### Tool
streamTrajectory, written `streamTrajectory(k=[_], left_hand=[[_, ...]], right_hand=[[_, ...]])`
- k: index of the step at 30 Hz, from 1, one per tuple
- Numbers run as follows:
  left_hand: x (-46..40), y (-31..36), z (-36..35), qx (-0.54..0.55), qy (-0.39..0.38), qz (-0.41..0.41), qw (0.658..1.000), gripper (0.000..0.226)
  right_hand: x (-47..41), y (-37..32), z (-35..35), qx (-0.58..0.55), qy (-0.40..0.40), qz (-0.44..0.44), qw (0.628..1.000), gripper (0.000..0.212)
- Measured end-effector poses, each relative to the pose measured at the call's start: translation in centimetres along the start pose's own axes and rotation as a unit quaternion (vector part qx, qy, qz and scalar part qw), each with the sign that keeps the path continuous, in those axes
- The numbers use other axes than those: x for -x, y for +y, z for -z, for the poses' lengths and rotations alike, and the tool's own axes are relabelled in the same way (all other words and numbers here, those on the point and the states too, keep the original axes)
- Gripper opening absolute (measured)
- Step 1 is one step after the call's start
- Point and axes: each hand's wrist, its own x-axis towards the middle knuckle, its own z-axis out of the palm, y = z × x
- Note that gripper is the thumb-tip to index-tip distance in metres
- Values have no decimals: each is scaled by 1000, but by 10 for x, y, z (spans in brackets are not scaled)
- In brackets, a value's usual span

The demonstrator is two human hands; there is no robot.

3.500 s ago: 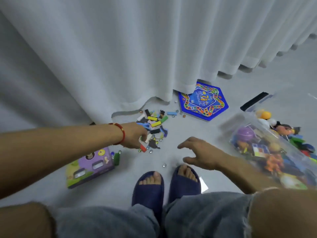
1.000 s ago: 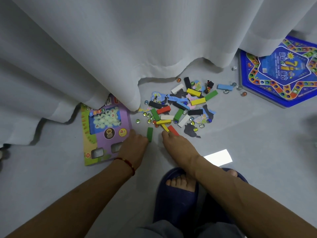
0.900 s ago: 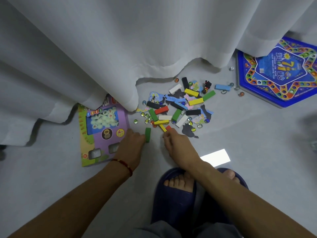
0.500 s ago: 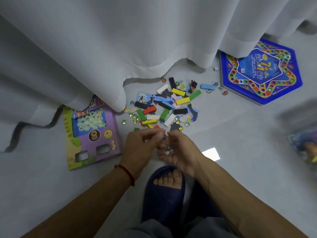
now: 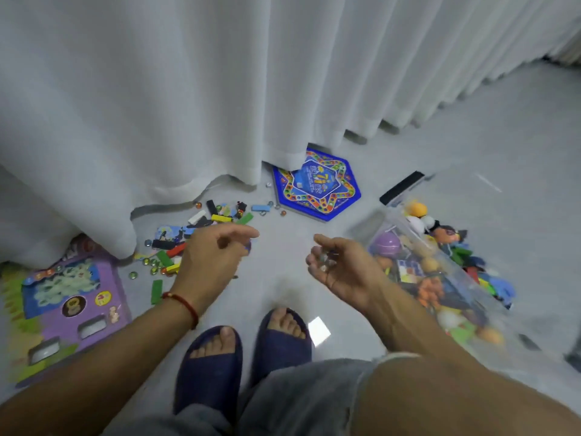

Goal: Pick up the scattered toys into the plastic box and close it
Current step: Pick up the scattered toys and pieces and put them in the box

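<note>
Small coloured blocks, puzzle pieces and glass marbles lie scattered on the floor by the curtain hem, with one green block apart from them. My right hand is cupped palm up with several glass marbles in it, just left of the clear plastic box, which is full of toys and has no lid on. Over the right edge of the scatter hovers my left hand, its fingertips pinching what looks like a small blue marble.
A blue hexagonal game board lies partly under the white curtain. A purple toy carton lies at the left. A black strip lies behind the box. My feet in dark slippers stand below the hands.
My hands met and marbles went into my right palm. They have since parted: the right hand moved toward the plastic box, the left stayed near the scatter. The view swung right.
</note>
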Motion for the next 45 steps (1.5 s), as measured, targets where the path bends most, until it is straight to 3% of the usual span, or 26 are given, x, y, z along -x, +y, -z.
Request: streamTrajectory(k=[5, 8, 11, 14, 16, 20, 21, 23, 26, 29, 31, 33, 35, 40, 43, 45], left_hand=[[3, 26, -14, 55, -5, 42, 998, 34], [10, 26, -19, 17, -36, 51, 998, 36], [11, 20, -13, 1, -16, 79, 997, 35], [8, 5, -2, 27, 5, 107, 994, 36], [5, -8, 7, 19, 23, 122, 992, 35], [-4, -46, 28, 6, 67, 154, 986, 30], [-6, -58, 34, -6, 76, 158, 984, 28], [-9, -82, 47, -44, 98, 172, 979, 29], [-6, -117, 65, -148, 111, 201, 962, 26], [-4, -153, 77, -267, 94, 223, 933, 21], [-4, -176, 79, -335, 70, 228, 912, 33], [-4, -187, 75, -363, 78, 233, 899, 48], [-6, -195, 71, -365, 101, 232, 896, 57], [-17, -215, 60, -332, 93, 225, 911, 67], [-25, -221, 54, -339, 102, 206, 912, 47], [-29, -220, 51, -353, 103, 190, 910, 25]], right_hand=[[49, -112, 92, -134, 138, 208, 959, 15], [61, -144, 137, -175, 208, 212, 939, 51], [68, -157, 155, -162, 226, 215, 936, 65], [67, -157, 152, -109, 228, 236, 938, 65], [64, -152, 137, -48, 204, 261, 942, 53], [50, -115, 74, 189, 114, 304, 927, 31], [42, -102, 56, 271, 82, 321, 904, 27], [19, -68, 19, 455, 2, 344, 821, 22], [-31, -10, -24, 687, -109, 320, 643, 18], [-85, 51, -50, 800, -153, 288, 503, 33], [-112, 85, -60, 836, -132, 276, 456, 44], [-133, 111, -67, 842, -89, 271, 458, 52], [-150, 131, -72, 824, -62, 276, 491, 53], [-180, 160, -69, 785, -79, 317, 526, 51], [-189, 164, -68, 795, -101, 342, 491, 41], [-192, 163, -71, 790, -115, 352, 489, 31]])
